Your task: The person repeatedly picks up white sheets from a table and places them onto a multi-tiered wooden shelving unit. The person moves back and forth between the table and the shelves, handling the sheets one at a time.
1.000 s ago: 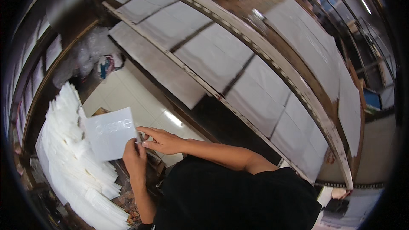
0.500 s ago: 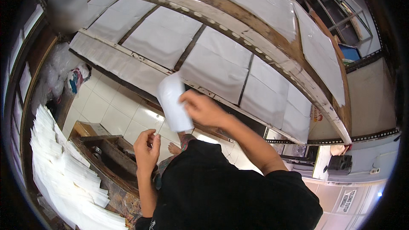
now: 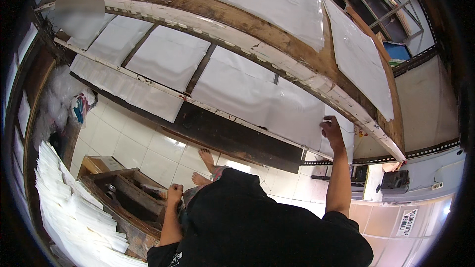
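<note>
Out to the right, my right hand (image 3: 332, 131) is over the lower shelf. Its fingers are curled closed at the edge of a thin white sheet (image 3: 297, 111), and the sheet lies across the shelf beside its neighbours. The fingertips are partly hidden, so the exact grip is hard to see. My left hand (image 3: 174, 194) is low on the left, closed into a loose fist with nothing visible in it. Near it is an open wooden box (image 3: 131, 193). More flat white sheets (image 3: 168, 57) lie in a row on the shelf.
An upper wooden shelf with a perforated metal edge (image 3: 277, 52) crosses above, bearing plastic-covered sheets (image 3: 262, 2). At the lower left a fanned stack of white sheets (image 3: 74, 207) stands. Pale floor tiles (image 3: 148, 148) and a dark shelf front (image 3: 232, 131) lie between.
My right hand has swung right from mid-body, where it held a curled white sheet; a white sheet now spans a gap on the shelf. My left hand has dropped slightly and its fingers have closed.
</note>
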`<move>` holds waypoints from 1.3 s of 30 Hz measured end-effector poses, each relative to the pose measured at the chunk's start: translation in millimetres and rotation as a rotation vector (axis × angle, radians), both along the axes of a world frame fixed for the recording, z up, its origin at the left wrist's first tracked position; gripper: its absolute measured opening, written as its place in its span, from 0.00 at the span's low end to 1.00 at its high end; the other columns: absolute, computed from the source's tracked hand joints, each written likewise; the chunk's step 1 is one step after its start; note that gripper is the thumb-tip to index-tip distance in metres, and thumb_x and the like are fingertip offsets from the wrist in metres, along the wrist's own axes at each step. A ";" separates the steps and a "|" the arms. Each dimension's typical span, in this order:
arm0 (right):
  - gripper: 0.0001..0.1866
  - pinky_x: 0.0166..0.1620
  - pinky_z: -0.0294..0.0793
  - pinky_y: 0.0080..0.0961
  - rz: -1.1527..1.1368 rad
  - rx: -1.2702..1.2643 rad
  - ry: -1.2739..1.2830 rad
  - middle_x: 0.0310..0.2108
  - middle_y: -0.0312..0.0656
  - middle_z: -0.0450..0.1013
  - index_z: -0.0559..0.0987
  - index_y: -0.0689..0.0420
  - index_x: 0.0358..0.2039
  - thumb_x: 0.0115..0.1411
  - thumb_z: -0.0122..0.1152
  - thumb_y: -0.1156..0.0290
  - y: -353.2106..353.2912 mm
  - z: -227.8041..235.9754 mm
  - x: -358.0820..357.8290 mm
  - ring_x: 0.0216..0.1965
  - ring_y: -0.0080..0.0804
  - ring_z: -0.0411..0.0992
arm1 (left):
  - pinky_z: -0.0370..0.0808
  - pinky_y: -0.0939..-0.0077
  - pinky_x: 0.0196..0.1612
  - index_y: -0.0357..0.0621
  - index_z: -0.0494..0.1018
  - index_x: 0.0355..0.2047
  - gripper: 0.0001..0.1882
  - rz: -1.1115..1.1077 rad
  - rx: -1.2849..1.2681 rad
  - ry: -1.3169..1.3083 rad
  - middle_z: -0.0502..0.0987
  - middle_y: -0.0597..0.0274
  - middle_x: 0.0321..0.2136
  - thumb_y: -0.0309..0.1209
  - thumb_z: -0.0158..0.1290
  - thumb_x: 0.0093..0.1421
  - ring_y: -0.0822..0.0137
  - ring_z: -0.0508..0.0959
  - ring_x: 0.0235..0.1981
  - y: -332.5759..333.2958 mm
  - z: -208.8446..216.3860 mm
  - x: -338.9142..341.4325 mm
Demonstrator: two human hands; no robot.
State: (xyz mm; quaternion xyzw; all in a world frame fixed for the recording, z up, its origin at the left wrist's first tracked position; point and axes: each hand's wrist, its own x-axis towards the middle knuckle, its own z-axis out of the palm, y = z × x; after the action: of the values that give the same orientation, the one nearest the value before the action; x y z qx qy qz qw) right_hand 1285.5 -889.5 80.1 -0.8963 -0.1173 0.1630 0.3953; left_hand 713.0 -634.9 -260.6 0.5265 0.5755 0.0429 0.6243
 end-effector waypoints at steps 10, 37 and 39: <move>0.18 0.26 0.72 0.28 -0.019 -0.156 -0.181 0.26 0.43 0.74 0.70 0.62 0.45 0.53 0.59 0.74 -49.4 -49.1 18.2 0.21 0.28 0.71 | 0.68 0.73 0.20 0.36 0.71 0.27 0.10 -0.013 -0.032 0.022 0.72 0.63 0.17 0.30 0.55 0.60 0.71 0.71 0.16 -24.3 -7.7 0.8; 0.11 0.33 0.70 0.24 0.196 0.033 -0.339 0.27 0.37 0.71 0.73 0.56 0.44 0.62 0.59 0.71 73.1 4.2 -44.1 0.27 0.23 0.68 | 0.71 0.72 0.26 0.35 0.72 0.28 0.11 0.022 0.103 0.158 0.75 0.61 0.20 0.33 0.53 0.59 0.70 0.74 0.21 -26.9 25.7 3.5; 0.10 0.32 0.69 0.23 0.353 0.065 -0.295 0.25 0.35 0.70 0.73 0.56 0.44 0.62 0.58 0.72 100.2 0.4 -56.8 0.26 0.22 0.66 | 0.72 0.72 0.27 0.35 0.73 0.28 0.12 0.090 0.025 0.105 0.76 0.60 0.20 0.34 0.53 0.59 0.70 0.74 0.21 -27.1 5.0 -1.8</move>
State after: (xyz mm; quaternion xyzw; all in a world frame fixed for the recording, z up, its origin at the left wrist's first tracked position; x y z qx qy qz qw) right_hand 1228.7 -789.3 80.5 -0.8628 -0.3341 0.0931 0.3679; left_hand 711.2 -662.0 -255.6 0.5094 0.6299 0.0501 0.5841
